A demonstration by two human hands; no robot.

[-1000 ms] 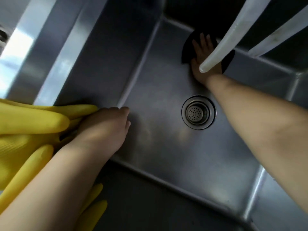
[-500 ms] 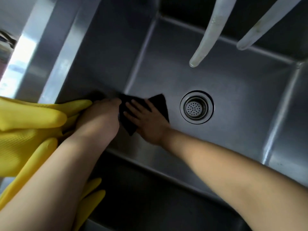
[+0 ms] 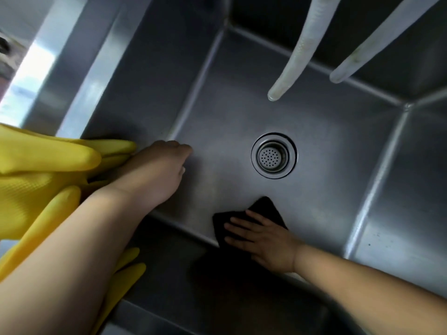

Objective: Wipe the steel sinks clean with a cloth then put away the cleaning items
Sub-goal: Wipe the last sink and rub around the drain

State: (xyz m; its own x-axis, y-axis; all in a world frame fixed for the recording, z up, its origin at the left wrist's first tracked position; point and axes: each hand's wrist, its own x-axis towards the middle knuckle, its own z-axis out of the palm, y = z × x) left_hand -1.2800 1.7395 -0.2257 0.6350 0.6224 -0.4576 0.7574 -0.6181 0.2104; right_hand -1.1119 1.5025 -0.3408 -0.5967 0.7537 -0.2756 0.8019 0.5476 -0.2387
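Observation:
I look straight down into a deep steel sink with a round drain strainer in the middle of its floor. My right hand lies flat, fingers spread, pressing a black cloth onto the sink floor at the near edge, just below the drain. My left hand rests on the sink's left rim with its fingers curled over the edge, holding nothing that I can see. Yellow rubber gloves are draped over that rim, partly under my left forearm.
Two pale hoses, one and another, hang down from the top over the far half of the sink, their open ends above the floor. A steel ledge runs along the left side.
My right hand has slid the black cloth from the far wall, across to the left corner by my left hand, and now to the near edge below the drain. My left hand stays on the rim.

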